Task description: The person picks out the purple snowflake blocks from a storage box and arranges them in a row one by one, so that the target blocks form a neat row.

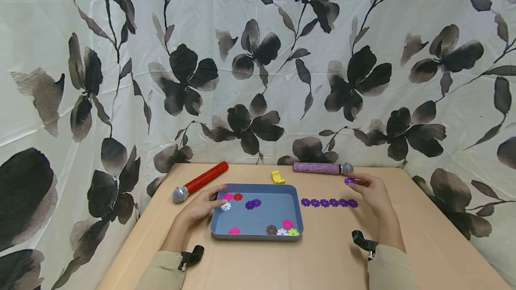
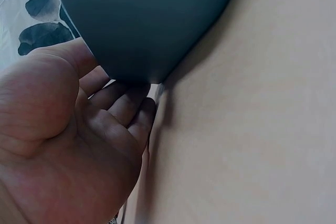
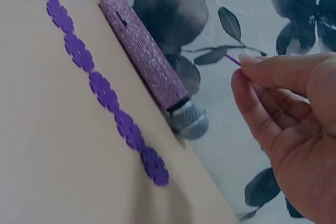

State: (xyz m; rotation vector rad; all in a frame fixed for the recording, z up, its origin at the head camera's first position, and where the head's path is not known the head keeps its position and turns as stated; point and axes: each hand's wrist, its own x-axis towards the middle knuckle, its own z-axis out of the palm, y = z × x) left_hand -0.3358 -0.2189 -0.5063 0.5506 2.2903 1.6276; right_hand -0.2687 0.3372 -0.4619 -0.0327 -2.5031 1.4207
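My right hand point(image 1: 372, 191) is raised over the right side of the table, pinching a purple notched disc point(image 1: 349, 181) between thumb and forefinger. Edge-on in the right wrist view, that disc point(image 3: 233, 59) shows as a thin line. Below it lies a straight row of several purple discs point(image 1: 324, 202), laid edge to edge. On the left, my left hand point(image 1: 200, 206) grips the left side of a blue-grey tray point(image 1: 258, 236), thumb over the rim. Inside the tray are two purple discs point(image 1: 253, 204), a brown disc point(image 1: 272, 230) and several pink, red, white and green ones.
A red glittery microphone point(image 1: 203, 180) lies behind the left hand. A purple glittery microphone point(image 1: 318, 168) lies along the back edge, near the right fingertips. Behind the tray sits a small yellow piece point(image 1: 277, 177). A flower-print cloth point(image 1: 250, 79) hangs behind the table.
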